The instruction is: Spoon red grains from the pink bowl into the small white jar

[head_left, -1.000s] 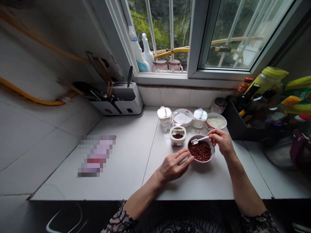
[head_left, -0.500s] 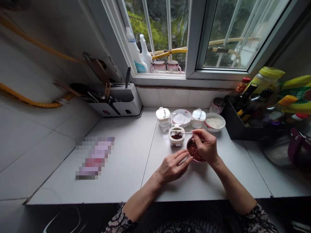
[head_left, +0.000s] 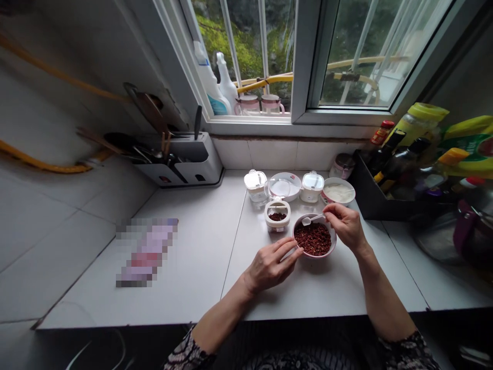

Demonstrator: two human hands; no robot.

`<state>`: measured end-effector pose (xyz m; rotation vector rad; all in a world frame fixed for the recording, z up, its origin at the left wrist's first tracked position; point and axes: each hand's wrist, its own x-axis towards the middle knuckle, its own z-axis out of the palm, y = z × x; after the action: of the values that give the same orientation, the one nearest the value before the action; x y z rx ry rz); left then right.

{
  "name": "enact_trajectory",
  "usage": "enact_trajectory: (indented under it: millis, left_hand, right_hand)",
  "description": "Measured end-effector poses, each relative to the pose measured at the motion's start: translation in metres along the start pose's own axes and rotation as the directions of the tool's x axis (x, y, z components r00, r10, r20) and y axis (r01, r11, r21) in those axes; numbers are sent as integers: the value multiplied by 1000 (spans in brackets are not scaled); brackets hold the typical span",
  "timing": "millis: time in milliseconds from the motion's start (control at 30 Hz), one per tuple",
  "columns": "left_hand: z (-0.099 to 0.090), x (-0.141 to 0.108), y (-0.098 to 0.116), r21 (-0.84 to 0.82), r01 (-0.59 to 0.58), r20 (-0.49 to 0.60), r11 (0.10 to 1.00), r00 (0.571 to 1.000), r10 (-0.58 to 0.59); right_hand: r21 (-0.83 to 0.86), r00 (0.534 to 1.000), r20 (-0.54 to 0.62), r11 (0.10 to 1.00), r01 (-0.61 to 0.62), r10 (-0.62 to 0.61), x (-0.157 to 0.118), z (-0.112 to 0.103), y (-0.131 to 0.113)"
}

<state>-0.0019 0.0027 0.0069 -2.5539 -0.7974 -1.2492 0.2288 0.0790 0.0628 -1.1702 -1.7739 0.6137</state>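
Note:
A bowl (head_left: pixel 333 245) of dark red peppercorn-like grains stands on the white counter. My left hand (head_left: pixel 272 263) rests its fingertips against the bowl's left rim, its fingers slightly apart. Pinched in my right hand (head_left: pixel 345 224) is a small white spoon (head_left: pixel 314 219), whose head is over the back of the bowl. Left of the bowl sits a small clear jar (head_left: pixel 278 226) with a cream rim, its lid raised, holding some of the same grains. Behind are two white-lidded jars (head_left: pixel 256 186) (head_left: pixel 311 187), a white plate (head_left: pixel 289 186) and a bowl of white grains (head_left: pixel 339 193).
A dark bin (head_left: pixel 367 198) of bottles stands at the right, beside a pot (head_left: pixel 439 241). At the back left is a grey utensil holder (head_left: pixel 202 167). A blurred purple packet (head_left: pixel 150 252) lies on the left. Spray bottles (head_left: pixel 226 85) stand on the window sill.
My right hand has moved right with the spoon, from the small jar to over the bowl, uncovering more grains. My left hand has stayed at the rim. The view has shifted slightly.

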Motion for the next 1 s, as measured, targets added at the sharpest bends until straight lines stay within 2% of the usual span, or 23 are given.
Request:
enact_trajectory:
  millis: [233,533,767,1000]
  left_hand:
    - [0,-1,-1,2,-7,6,1000,1000,7]
    - [-1,1,0,5,-9,6,1000,1000,9]
    - [0,0,-1,5,-10,6,1000,1000,10]
    - [0,0,-1,5,-4,12,1000,1000,3]
  right_hand:
    - [-31,996,91,1000,2,1,-1,8,-7]
    - [195,954,150,939,-284,258,-1,9,-3]
    - [112,968,181,974,-197,175,-1,8,-8]
    - [193,934,268,937,-291,235,0,3,-10]
